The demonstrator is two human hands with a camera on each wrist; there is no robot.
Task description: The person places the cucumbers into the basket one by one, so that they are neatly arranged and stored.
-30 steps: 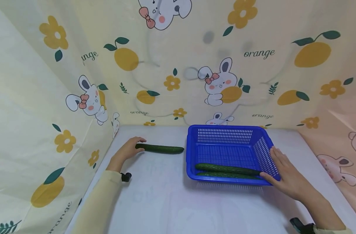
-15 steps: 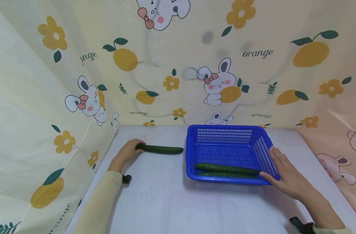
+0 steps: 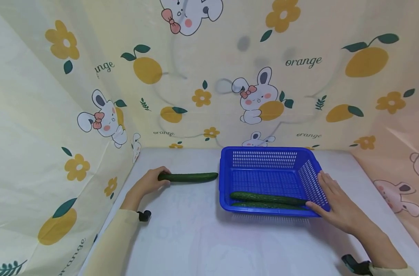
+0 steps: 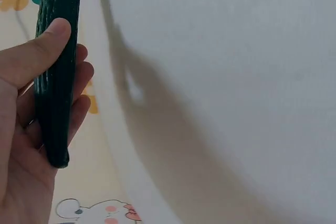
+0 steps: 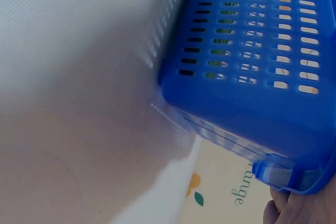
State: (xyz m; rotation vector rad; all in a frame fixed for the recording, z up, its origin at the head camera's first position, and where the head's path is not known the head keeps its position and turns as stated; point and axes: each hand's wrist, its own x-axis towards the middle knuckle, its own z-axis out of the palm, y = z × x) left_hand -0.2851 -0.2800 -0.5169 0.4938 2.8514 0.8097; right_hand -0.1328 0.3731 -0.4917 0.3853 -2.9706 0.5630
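My left hand (image 3: pixel 152 181) grips the left end of a dark green cucumber (image 3: pixel 192 177). In the left wrist view the thumb lies across this cucumber (image 4: pixel 55 87) and the fingers pass behind it; its shadow falls apart from it on the white table. The cucumber's far end comes close to the left side of a blue plastic basket (image 3: pixel 225 180). Two more cucumbers (image 3: pixel 268 198) lie side by side along the basket's front wall. At the basket's right front corner rests my right hand (image 3: pixel 340 207), its fingers straight along the right rim and its thumb at the front corner.
A white-covered table (image 3: pixel 195 237) bears the basket. Behind it and at the sides hangs a curtain (image 3: pixel 202 50) printed with rabbits, oranges and flowers. In the right wrist view the slotted basket wall (image 5: pixel 241 98) fills the upper right.
My left hand's fingers have closed round the cucumber's left end. The cucumber's right end has tipped slightly up and toward the basket. The right hand and basket have stayed put.
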